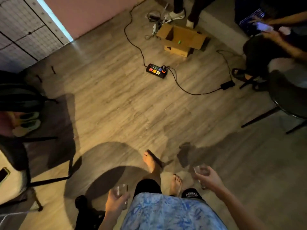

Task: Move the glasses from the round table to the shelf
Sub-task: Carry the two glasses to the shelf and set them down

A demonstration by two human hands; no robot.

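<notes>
Closest to the camera, the left hand (pixel 114 202) is wrapped around a clear glass (pixel 122 191), held upright just left of the blue shirt (pixel 166 213). The right hand (pixel 210 179) grips a second glass (pixel 201 170) out to the right, tilted slightly, though motion blur makes the angle hard to read. Both glasses are in the air over the floor (pixel 116 105), well apart from each other, with the person's bare feet (pixel 152 161) between and just ahead of them. Neither a round table nor a shelf can be identified for certain here, so this looks like the carrying stretch: two glasses picked up, none of them set down yet. How many remain at the table cannot be told. Farther on, a power strip (pixel 156 71) and its cables (pixel 191 90) lie across the likely path, a trip risk for someone with both hands full. Beyond that sits an open cardboard box (pixel 181 39), with other people seated at the right edge.
</notes>
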